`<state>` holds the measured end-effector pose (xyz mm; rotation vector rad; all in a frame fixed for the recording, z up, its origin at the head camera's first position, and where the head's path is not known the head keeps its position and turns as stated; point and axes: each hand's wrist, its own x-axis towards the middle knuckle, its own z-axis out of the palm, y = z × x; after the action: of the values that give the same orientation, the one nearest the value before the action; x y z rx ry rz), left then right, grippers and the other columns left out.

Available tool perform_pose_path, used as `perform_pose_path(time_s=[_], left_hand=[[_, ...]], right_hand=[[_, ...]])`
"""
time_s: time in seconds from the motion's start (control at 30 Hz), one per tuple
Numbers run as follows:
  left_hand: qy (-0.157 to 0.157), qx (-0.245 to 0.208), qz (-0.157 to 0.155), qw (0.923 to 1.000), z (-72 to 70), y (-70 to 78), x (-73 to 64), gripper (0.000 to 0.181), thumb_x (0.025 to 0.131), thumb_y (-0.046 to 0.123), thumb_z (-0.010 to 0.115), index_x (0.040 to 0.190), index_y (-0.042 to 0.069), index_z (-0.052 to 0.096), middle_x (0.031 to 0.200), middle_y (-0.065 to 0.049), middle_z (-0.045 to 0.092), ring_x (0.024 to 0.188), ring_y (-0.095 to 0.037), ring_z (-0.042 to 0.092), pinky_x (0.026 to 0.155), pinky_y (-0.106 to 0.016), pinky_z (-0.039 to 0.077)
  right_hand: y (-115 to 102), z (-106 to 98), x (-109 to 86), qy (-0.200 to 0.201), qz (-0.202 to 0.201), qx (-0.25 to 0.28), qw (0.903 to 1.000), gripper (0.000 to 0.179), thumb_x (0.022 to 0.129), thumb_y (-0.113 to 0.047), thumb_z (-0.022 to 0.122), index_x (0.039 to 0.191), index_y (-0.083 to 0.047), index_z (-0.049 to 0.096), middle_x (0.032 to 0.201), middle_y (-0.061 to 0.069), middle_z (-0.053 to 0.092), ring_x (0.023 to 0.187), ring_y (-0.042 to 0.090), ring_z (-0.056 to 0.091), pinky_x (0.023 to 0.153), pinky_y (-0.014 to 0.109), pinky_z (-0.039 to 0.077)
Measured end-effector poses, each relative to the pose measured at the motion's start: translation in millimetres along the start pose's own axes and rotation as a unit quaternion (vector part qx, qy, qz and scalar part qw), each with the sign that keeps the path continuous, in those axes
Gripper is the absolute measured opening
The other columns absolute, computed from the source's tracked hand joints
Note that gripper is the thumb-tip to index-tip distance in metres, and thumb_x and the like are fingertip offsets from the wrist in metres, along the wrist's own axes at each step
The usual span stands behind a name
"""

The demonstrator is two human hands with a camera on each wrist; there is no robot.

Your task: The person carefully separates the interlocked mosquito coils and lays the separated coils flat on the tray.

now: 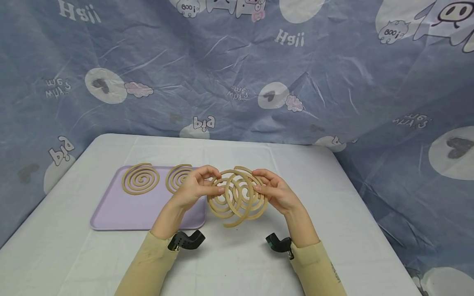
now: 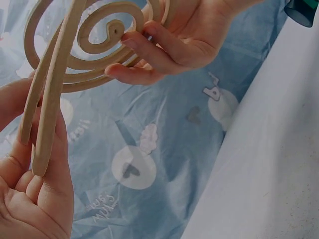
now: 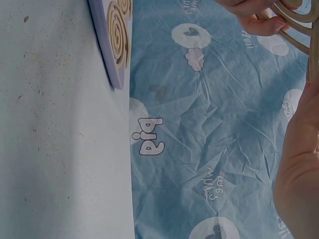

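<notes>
A pair of tan mosquito coils [image 1: 251, 197], overlapping and interlaced, is held up over the white table between both hands. My left hand [image 1: 194, 187] pinches their left side between thumb and fingers. On the right side, my right hand [image 1: 279, 191] grips the rings with thumb and fingertips. In the left wrist view, coil strips [image 2: 52, 99] run down into the left hand, and the right hand [image 2: 174, 45] holds the spiral near its centre. Only part of the coils shows at the top right corner of the right wrist view.
To the left lies a lavender tray [image 1: 148, 209] on the white table [image 1: 237, 263]. One mosquito coil [image 1: 137, 192] rests at the tray's back left; another mosquito coil [image 1: 168, 183] is partly hidden behind the left hand. A patterned blue cloth [image 1: 222, 82] hangs behind the table.
</notes>
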<state>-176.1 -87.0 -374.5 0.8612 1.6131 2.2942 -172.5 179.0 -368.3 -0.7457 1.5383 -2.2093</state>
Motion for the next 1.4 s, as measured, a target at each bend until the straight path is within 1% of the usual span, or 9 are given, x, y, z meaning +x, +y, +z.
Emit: perform_pose_path(time_s=[0.2,0.4,0.6,0.77,0.87,1.07,1.17,1.3,1.4], left_hand=[[0.015,0.015,-0.004,0.9998,-0.4,2.8,-0.6,0.030,0.074,-0.014,0.068,0.097,0.003,0.058,0.093,-0.005,0.057,0.056,-0.010,0.059,0.051,-0.021,0.049],[0.027,0.030,-0.017,0.9991,-1.2,5.8,-1.7,0.030,0.073,-0.014,0.068,0.096,0.001,0.057,0.093,-0.006,0.058,0.055,-0.009,0.058,0.051,-0.021,0.048],[0.019,0.040,-0.020,0.9988,-3.6,12.3,-5.0,0.029,0.074,-0.013,0.069,0.099,-0.003,0.057,0.095,-0.009,0.058,0.055,-0.009,0.053,0.050,-0.021,0.045],[0.016,0.040,-0.021,0.9988,-4.3,13.3,-5.5,0.029,0.075,-0.013,0.069,0.100,-0.004,0.057,0.097,-0.011,0.057,0.057,-0.009,0.054,0.052,-0.022,0.046],[0.020,0.055,-0.022,0.9981,-5.2,12.7,-5.0,0.029,0.077,-0.012,0.069,0.103,-0.007,0.058,0.098,-0.011,0.060,0.061,-0.011,0.058,0.055,-0.023,0.048],[0.024,0.093,-0.031,0.9949,-6.9,13.4,-5.3,0.026,0.081,-0.007,0.066,0.107,-0.010,0.062,0.093,-0.007,0.069,0.068,-0.014,0.065,0.057,-0.024,0.052],[0.024,0.107,-0.038,0.9933,-7.3,13.8,-5.3,0.024,0.082,-0.005,0.066,0.106,-0.009,0.064,0.087,-0.005,0.070,0.066,-0.012,0.064,0.055,-0.023,0.052],[0.028,0.118,-0.045,0.9915,-7.3,13.5,-5.4,0.025,0.083,-0.004,0.066,0.107,-0.011,0.064,0.086,-0.004,0.070,0.063,-0.011,0.063,0.053,-0.023,0.051],[0.036,0.120,-0.045,0.9911,-6.8,12.4,-5.0,0.026,0.083,-0.004,0.065,0.107,-0.013,0.062,0.085,-0.003,0.070,0.065,-0.011,0.064,0.054,-0.022,0.052]], right_hand=[[0,-1,-0.5,0.002,-0.003,0.004,1.0000,0.035,0.088,0.010,0.053,0.119,-0.009,0.055,0.108,0.006,0.060,0.082,0.012,0.062,0.066,0.021,0.053],[-2,-2,-0.9,0.010,-0.002,-0.002,1.0000,0.035,0.088,0.010,0.053,0.118,-0.009,0.056,0.108,0.007,0.061,0.082,0.013,0.063,0.065,0.021,0.053],[-3,-3,-1.9,0.020,-0.001,-0.027,0.9994,0.034,0.088,0.009,0.056,0.118,-0.008,0.057,0.101,0.010,0.059,0.072,0.012,0.063,0.058,0.018,0.052],[-3,-4,-2.0,0.022,-0.004,-0.034,0.9992,0.035,0.088,0.010,0.055,0.118,-0.007,0.056,0.106,0.009,0.060,0.075,0.013,0.064,0.058,0.018,0.052],[-4,-4,-2.2,0.024,-0.007,-0.037,0.9990,0.035,0.088,0.011,0.054,0.118,-0.007,0.056,0.108,0.008,0.061,0.077,0.014,0.065,0.058,0.017,0.052],[-7,-5,-3.2,0.029,-0.001,-0.071,0.9971,0.033,0.089,0.007,0.056,0.118,-0.010,0.057,0.106,0.007,0.061,0.078,0.013,0.063,0.059,0.018,0.050],[-9,-6,-4.3,0.025,0.010,-0.094,0.9952,0.032,0.090,0.003,0.058,0.119,-0.011,0.057,0.098,0.009,0.063,0.077,0.013,0.063,0.059,0.019,0.051],[-10,-9,-5.3,0.010,0.018,-0.127,0.9917,0.030,0.091,0.001,0.057,0.119,-0.008,0.060,0.100,0.009,0.065,0.080,0.015,0.062,0.060,0.021,0.051],[-9,-11,-5.0,0.016,0.023,-0.141,0.9896,0.028,0.091,0.000,0.058,0.117,-0.010,0.064,0.111,0.004,0.065,0.087,0.015,0.064,0.061,0.021,0.049]])
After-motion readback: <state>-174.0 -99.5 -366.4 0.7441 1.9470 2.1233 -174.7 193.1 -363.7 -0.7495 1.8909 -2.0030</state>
